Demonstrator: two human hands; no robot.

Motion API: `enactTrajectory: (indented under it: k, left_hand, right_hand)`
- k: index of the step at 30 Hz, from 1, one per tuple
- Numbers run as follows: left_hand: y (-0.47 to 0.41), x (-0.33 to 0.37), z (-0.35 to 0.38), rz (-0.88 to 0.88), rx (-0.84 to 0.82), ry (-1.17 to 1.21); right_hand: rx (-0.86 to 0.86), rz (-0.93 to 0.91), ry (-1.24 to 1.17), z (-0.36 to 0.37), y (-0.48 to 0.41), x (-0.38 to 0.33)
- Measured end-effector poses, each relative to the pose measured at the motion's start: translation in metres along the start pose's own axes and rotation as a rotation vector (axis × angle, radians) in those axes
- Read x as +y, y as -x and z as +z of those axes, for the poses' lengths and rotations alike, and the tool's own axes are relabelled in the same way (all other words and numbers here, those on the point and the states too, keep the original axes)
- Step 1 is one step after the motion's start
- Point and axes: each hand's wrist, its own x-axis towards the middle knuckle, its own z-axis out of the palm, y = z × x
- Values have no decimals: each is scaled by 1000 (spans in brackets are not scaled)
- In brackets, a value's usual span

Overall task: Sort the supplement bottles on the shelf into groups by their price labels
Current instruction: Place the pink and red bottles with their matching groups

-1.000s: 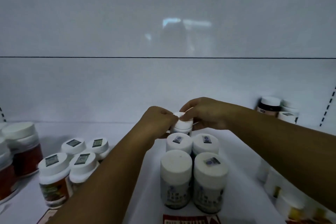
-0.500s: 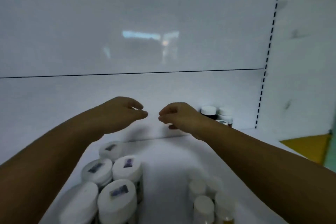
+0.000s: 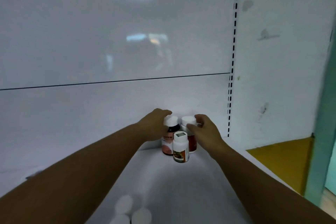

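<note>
Three supplement bottles stand in the back right corner of the white shelf (image 3: 181, 187). My left hand (image 3: 154, 127) curls round the neck and white cap of a dark bottle (image 3: 171, 129) with a pink label. My right hand (image 3: 203, 131) holds the white cap of a red bottle (image 3: 192, 142) between thumb and fingers. In front of both stands a smaller white bottle (image 3: 180, 148) with a brown label and a price sticker on its cap; neither hand touches it.
Blurred white caps of several more bottles (image 3: 127, 209) show at the bottom edge. A slotted shelf upright (image 3: 233, 60) ends the shelf on the right. Beyond it lie a marked white wall, a yellow surface (image 3: 283, 162) and a teal edge (image 3: 327, 114).
Both hands left the middle group of white-capped bottles and reached to the back right corner, where they now close on two bottles. The view swung right.
</note>
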Motion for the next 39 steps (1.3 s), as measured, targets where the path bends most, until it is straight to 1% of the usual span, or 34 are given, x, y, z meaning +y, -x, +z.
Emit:
enactTrajectory:
  k: [2,4,7,11,14,16,17,19,21,24,26,32,35,39]
  left_hand:
    - [-8,-3,10,-18,38,34]
    - [-15,-5,14,-35,65,55]
    - [-24,-7,9,-58,47,89]
    - [-25,-2,6,-89,74,45]
    - [-19,-1,-1,-113,135,120]
    - [-11,-5,-20,-119,211,220]
    - [-5,-8,-34,-118,245,271]
    - [12,-14,-66,-125,268,403]
    - [35,-21,-99,-119,249,502]
    - [81,-38,-141,-80,219,478]
    - [116,-53,-164,-86,217,469]
    - [212,-117,-223,-136,278,428]
    - [257,-157,-249,-152,312,418]
    - [314,-214,-279,-176,335,434]
  right_hand:
    - [-32,-19,-39,3,-2,6]
    - [-20,-37,-38,4,-7,9]
    - [-17,-60,-11,6,-12,13]
    - [-25,-56,-39,5,-14,14]
    - [59,-42,-132,-9,-14,2]
    - [113,-80,-239,-21,-13,-18]
    - [106,-107,-283,-25,-10,-31]
    - [4,-154,-320,-25,-3,-62]
    - [-162,-175,-277,-11,6,-93]
    - [-362,-213,-154,24,25,-135]
    - [-453,-232,-159,48,39,-157]
    - [-630,-279,-190,129,90,-221]
    - [-679,-323,-173,177,117,-253]
    - [-721,-319,-149,246,153,-291]
